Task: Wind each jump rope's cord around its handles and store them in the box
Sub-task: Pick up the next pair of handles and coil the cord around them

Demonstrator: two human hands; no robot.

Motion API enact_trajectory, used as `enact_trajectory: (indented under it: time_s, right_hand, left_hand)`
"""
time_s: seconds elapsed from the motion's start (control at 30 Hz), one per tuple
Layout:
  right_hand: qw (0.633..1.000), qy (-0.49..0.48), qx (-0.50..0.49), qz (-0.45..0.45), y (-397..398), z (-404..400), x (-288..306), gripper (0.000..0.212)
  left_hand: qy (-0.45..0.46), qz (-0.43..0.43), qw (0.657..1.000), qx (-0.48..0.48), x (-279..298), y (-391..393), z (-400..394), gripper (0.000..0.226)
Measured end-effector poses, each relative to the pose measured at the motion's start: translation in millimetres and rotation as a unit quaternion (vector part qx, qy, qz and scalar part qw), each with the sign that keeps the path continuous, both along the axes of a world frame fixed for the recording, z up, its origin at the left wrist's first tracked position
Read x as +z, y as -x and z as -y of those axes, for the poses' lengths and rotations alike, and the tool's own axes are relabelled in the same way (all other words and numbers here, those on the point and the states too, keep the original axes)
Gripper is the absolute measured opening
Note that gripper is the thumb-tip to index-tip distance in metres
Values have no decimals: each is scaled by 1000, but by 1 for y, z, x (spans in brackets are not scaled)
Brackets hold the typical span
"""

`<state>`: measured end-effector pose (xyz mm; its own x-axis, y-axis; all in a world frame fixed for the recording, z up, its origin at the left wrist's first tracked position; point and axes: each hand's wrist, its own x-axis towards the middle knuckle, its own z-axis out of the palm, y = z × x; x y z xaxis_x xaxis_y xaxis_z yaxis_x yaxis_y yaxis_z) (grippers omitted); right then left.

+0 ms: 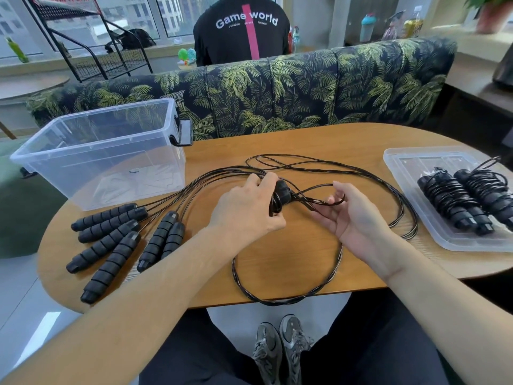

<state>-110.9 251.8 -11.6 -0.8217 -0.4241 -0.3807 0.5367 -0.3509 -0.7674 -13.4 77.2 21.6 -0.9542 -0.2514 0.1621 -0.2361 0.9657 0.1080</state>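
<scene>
A pair of black handles (279, 198) with a few turns of cord around them sits in the left hand (249, 205), whose fingers curl round them just above the wooden table (291, 140); the handles poke out of the fist toward the right hand (351, 215); that hand lies palm up just beside them, fingers loosely curled, thumb and forefinger pinching a loop of the black cord (288, 297); the rest of the cord trails off in a wide ring on the table below both hands and out beyond the right hand. To the left of the left hand six more foam handles (111, 243) lie fanned on the table, their cords running up past the knuckles; beyond them, up and to the left, stands a clear plastic box (91, 129) at the table's edge. Well to the right of the right hand a clear lid (399, 162) lies flat, carrying two wound rope bundles (466, 198) side by side.
</scene>
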Motion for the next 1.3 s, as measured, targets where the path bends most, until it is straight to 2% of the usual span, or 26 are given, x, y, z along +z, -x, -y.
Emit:
enact_trajectory:
  time_s: [0.07, 0.17, 0.27, 0.4, 0.5, 0.57, 0.63, 0.7, 0.8, 0.87, 0.93, 1.0, 1.1, 1.2, 1.3]
  right_hand:
    - [999, -26, 32, 2, 0, -2, 4, 29]
    - [999, -23, 44, -13, 1, -8, 12, 60]
    - [999, -8, 45, -13, 1, -17, 16, 74]
    - [998, -21, 61, -12, -2, -26, 15, 57]
    - [1000, -22, 2, -21, 2, -36, 16, 46]
    - [999, -34, -34, -14, 9, -44, 16, 49]
    - [998, -62, -17, -28, 13, -53, 14, 52]
    - [992, -91, 21, -81, 16, -61, 8, 44]
    - [984, -121, 11, -130, 24, -77, 4, 42]
    - [979, -138, 5, -147, 33, -92, 3, 46]
    - [972, -158, 10, -173, 42, -108, 1, 44]
    - [959, -192, 14, -207, 48, -126, 4, 37]
    - [926, -270, 2, -263, 59, -152, 14, 42]
    - [902, -329, 18, -278, 74, -177, 23, 48]
    - [900, -348, 9, -263, 92, -206, 27, 59]
  left_hand:
    - [-69, 26, 997, 12, -1, 6, 0, 69]
    - [-117, 44, 992, 25, -2, 23, -1, 71]
    - [-246, 67, 966, 40, 1, 47, -9, 70]
    - [-302, 48, 952, 27, 7, 71, -26, 81]
    - [-309, 35, 950, 24, 11, 87, -44, 97]
    - [-333, 32, 942, 17, 12, 95, -59, 104]
    - [-384, 30, 923, 16, 11, 103, -76, 102]
    - [-425, 28, 905, 21, 10, 110, -95, 99]
    - [-464, 18, 884, 52, 9, 124, -120, 90]
    - [-521, 9, 851, 65, 11, 131, -135, 75]
    - [-605, 19, 793, 64, 14, 138, -147, 58]
    - [-654, 34, 753, 57, 15, 142, -159, 40]
    - [-706, 29, 707, 42, 15, 145, -174, 39]
    - [-735, 19, 678, 19, 16, 148, -196, 45]
    - [-739, 21, 673, -16, 15, 157, -218, 46]
